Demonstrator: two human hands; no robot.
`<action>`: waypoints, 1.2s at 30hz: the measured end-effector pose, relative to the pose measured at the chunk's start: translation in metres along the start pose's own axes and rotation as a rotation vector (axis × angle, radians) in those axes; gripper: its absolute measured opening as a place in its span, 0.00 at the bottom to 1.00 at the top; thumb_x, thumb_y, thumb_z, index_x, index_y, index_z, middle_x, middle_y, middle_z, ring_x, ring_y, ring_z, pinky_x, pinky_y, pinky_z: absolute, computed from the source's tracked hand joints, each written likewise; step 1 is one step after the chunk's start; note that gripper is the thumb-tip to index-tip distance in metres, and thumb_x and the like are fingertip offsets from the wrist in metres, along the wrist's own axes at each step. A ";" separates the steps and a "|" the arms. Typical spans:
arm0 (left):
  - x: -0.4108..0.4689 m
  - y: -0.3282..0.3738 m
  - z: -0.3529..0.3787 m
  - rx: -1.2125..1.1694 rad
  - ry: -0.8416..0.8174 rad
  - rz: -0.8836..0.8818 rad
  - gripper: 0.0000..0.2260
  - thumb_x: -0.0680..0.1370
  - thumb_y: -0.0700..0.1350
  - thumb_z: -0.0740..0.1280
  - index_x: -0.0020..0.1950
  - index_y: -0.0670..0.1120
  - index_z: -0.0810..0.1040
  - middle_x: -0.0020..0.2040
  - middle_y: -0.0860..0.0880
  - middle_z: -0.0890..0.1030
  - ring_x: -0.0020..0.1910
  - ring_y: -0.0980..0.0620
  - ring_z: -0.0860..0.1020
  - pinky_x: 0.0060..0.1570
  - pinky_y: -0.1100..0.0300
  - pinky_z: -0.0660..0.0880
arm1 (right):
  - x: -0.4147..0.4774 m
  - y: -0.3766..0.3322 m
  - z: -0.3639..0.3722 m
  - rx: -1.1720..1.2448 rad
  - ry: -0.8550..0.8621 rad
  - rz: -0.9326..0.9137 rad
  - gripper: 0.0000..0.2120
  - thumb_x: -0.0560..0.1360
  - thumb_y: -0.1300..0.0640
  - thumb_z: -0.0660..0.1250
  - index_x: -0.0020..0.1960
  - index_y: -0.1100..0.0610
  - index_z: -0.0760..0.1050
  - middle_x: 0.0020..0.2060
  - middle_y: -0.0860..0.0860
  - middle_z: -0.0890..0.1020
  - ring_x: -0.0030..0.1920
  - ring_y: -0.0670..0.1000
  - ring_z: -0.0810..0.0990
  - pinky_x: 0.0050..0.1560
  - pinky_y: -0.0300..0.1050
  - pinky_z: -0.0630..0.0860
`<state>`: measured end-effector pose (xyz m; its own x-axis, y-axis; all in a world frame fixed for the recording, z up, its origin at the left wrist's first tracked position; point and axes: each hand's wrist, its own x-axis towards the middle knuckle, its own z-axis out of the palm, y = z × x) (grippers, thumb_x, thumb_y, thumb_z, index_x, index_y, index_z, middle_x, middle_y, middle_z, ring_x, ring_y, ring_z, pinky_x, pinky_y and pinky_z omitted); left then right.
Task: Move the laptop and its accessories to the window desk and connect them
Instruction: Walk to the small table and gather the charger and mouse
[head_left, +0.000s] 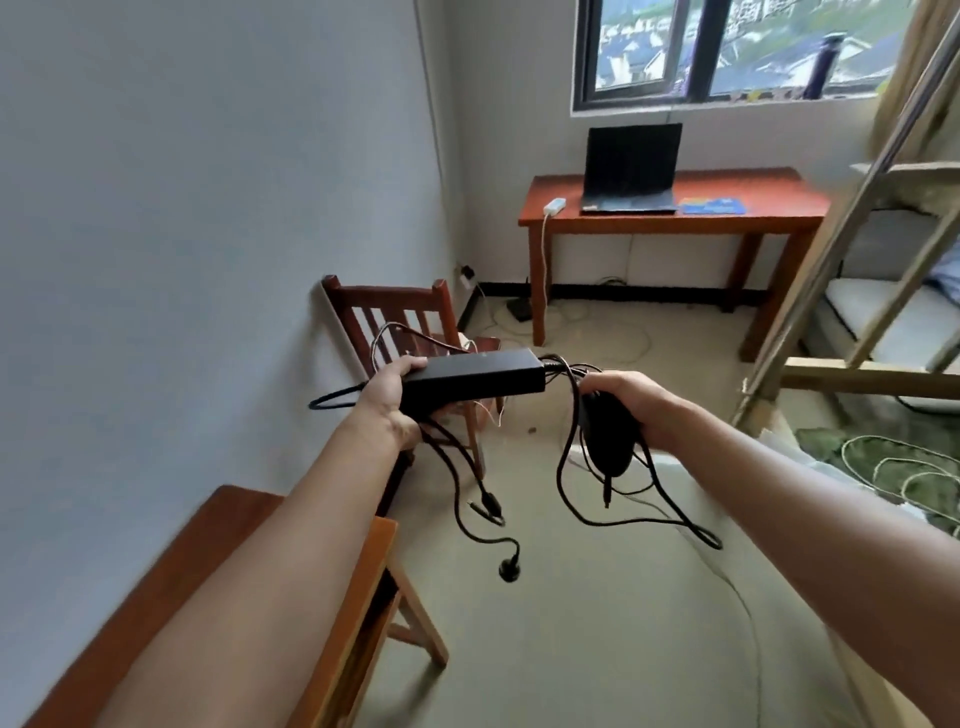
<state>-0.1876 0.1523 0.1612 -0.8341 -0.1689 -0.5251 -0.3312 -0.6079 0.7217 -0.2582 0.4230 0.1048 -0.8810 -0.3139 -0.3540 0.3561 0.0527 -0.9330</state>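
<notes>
Closest to me at 7 o'clock is a wooden counter (182, 571). Left hand (387, 402) has its fingers (410, 364) wrapped round the black power brick (472, 382). Right hand (634, 402) is curled round a black mouse (610, 441). Cables (457, 483) dangle in loops under both, with the plug (509, 569) hanging lowest. Laptop (628, 169) sits open on the window counter (675, 221) way off at 1 o'clock, white adapter (554, 204) at its 9, blue mouse pad (714, 206) at its 3.
</notes>
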 end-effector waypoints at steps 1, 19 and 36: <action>0.012 0.005 0.008 0.012 -0.017 0.005 0.06 0.75 0.41 0.67 0.48 0.39 0.73 0.45 0.39 0.77 0.42 0.40 0.79 0.34 0.43 0.81 | 0.007 -0.003 -0.004 -0.007 0.017 -0.004 0.13 0.64 0.56 0.74 0.44 0.62 0.79 0.36 0.61 0.81 0.33 0.58 0.81 0.37 0.50 0.79; 0.377 0.045 0.297 0.222 -0.091 -0.181 0.04 0.76 0.41 0.66 0.43 0.41 0.74 0.40 0.42 0.77 0.39 0.46 0.78 0.31 0.47 0.80 | 0.297 -0.087 -0.253 0.188 0.145 0.180 0.15 0.63 0.51 0.75 0.43 0.60 0.79 0.40 0.58 0.80 0.38 0.56 0.79 0.43 0.47 0.76; 0.713 0.137 0.570 0.349 -0.256 -0.154 0.03 0.75 0.42 0.66 0.45 0.42 0.75 0.40 0.45 0.77 0.38 0.48 0.77 0.33 0.54 0.80 | 0.612 -0.237 -0.464 0.182 0.334 0.160 0.25 0.54 0.45 0.78 0.46 0.59 0.83 0.43 0.58 0.84 0.45 0.58 0.81 0.55 0.52 0.76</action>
<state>-1.0790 0.3913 0.1428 -0.8313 0.1266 -0.5413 -0.5518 -0.3056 0.7759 -1.0261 0.6578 0.0794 -0.8521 0.0113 -0.5233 0.5196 -0.1016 -0.8483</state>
